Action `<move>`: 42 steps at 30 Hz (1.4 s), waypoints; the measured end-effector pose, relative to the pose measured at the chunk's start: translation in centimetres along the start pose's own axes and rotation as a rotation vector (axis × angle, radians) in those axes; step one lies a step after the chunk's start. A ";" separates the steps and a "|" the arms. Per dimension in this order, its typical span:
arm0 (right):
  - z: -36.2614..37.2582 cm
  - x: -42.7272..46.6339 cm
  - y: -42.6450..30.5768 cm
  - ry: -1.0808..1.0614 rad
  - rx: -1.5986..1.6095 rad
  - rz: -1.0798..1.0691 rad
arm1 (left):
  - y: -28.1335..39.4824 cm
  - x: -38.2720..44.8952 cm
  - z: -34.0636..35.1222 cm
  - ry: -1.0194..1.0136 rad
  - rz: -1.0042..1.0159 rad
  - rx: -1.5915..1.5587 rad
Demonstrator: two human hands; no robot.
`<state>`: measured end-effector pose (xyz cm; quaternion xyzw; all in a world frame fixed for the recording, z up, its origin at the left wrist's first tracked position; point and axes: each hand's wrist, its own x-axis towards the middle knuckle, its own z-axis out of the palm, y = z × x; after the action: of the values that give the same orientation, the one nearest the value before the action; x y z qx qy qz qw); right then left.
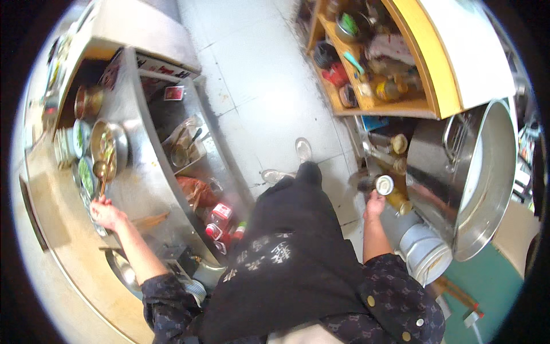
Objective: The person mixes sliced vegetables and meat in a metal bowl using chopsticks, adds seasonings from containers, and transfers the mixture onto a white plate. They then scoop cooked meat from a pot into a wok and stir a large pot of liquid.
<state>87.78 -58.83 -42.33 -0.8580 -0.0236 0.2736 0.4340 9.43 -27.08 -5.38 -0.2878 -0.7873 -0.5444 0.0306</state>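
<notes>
My left hand [107, 213] reaches over the steel counter [142, 180], closed around the handle of a metal ladle [103, 170]. The ladle's bowl rests at the near side of a steel bowl [112, 144] that holds mixed food. Chopped greens fill a small dish [86, 176] beside it, and a second dish of greens [79, 136] stands farther along. Low on the right, my right hand [375, 204] grips a small round white container [384, 185]; whether this is a cup or a lidded jar, I cannot tell. Several bottles [399, 206] stand close to that hand.
A large steel pot [447, 172] stands at right, above a white bucket [425, 253]. A wooden cabinet [386, 107] with bottles and bowls juts out ahead. Under the left counter, a shelf holds a red-capped bottle [220, 217] and bags [195, 191]. Tiled floor [258, 77] runs between.
</notes>
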 end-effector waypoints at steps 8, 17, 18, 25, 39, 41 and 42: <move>10.3 -11.3 -18.2 -0.561 -0.738 -0.729 | 2.4 -1.8 -0.4 0.119 -0.098 -0.236; 26.0 -31.4 -41.5 -1.107 -0.431 -1.293 | 2.8 -1.3 -0.8 0.133 -0.141 -0.376; 27.8 -33.5 -43.5 -1.129 -0.428 -1.362 | 2.9 -1.3 -0.8 0.122 -0.150 -0.375; 41.6 -48.4 -55.1 -1.416 -0.359 -1.684 | 2.8 -1.5 0.9 0.019 -0.290 -0.361; 59.9 -65.7 -57.7 -1.561 -0.954 -1.986 | 3.1 1.2 4.6 -0.029 -0.497 -0.396; 61.2 -66.6 -57.4 -1.562 -1.032 -2.009 | 3.3 1.5 4.2 -0.033 -0.550 -0.417; 61.7 -67.0 -57.3 -1.563 -1.064 -2.023 | 3.4 1.7 4.1 -0.025 -0.559 -0.430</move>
<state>11.96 3.34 1.91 -0.1542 -0.9644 0.2062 -0.0602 10.77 -21.96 -3.54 -0.0677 -0.7034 -0.6815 -0.1904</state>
